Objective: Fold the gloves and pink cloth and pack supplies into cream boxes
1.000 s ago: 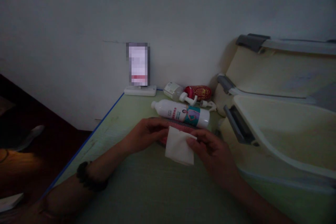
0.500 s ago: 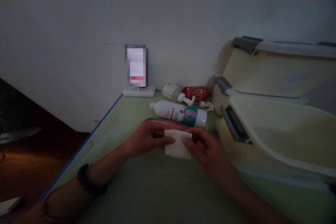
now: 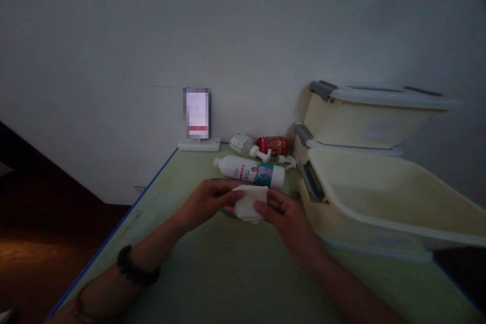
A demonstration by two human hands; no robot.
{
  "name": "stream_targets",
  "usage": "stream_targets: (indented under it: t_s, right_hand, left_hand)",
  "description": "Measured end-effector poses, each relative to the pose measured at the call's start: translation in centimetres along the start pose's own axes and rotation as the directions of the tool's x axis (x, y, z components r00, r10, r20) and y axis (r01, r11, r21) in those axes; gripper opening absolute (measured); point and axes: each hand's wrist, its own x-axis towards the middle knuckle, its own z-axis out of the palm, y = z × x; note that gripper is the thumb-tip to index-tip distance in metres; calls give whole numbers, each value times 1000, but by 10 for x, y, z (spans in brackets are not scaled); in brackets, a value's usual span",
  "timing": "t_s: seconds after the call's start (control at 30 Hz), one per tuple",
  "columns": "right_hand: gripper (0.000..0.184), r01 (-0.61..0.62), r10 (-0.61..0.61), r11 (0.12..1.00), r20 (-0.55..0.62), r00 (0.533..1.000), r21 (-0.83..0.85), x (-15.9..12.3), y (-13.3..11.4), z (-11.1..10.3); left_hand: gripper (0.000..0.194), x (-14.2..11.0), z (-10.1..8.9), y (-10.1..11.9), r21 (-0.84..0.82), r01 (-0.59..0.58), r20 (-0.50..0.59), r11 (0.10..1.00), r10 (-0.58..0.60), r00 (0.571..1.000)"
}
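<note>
Above the table, a folded white tissue [image 3: 250, 203] is pinched between both hands. My left hand [image 3: 208, 203] grips its upper left corner, thumb in front and fingers behind. On the opposite side, my right hand [image 3: 290, 218] presses its thumb on the tissue's lower right part. The layers look slightly uneven along the lower edge. Partly hidden behind my hands lies a flat pink item with a dark patterned border [image 3: 228, 211]. Just beyond it, a white bottle [image 3: 239, 169] with a teal label lies on its side.
A clear pump bottle [image 3: 242, 145], a red can-like container [image 3: 274, 145] and a loose pump head [image 3: 286, 161] lie near the wall. A lit phone [image 3: 198, 114] stands on a white base [image 3: 199, 145]. At right stands an open cream storage bin [image 3: 330, 182]. The table has a blue edge [image 3: 114, 235].
The view has shifted, so the bin shows further left and lower. My left thumb has moved up to the tissue's top corner, and the tissue sits a little tilted.
</note>
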Motion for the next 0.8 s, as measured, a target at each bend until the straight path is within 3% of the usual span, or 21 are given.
stream_targets:
  t_s: [0.13,0.27,0.37,0.5,0.6,0.8]
  right_hand:
    - [32,26,-26,1000,-35,999,-6,-6,-11,5]
    - [31,59,-58,998,-30,998,29,-16,-32,10]
    - [32,58,-59,993,-2,998,106,-24,-51,7]
    - [31,37,-56,972,76,995,232,-35,-74,-2]
    - [27,32,-57,971,100,993,238,-45,-90,-12]
    - [29,104,-104,981,-8,995,163,-64,-119,-32]
  left_hand:
    - [23,-6,2,19,28,-23,-22,999,23,999]
    - [24,-13,6,43,-64,30,-6,998,-31,1000]
    - [22,-14,13,60,-120,-11,-21,993,9,1000]
    - [19,-9,24,83,-117,-95,34,988,100,994]
    - [17,-4,36,97,-79,-144,94,986,152,984]
    - [22,12,66,112,-2,-248,244,969,242,939]
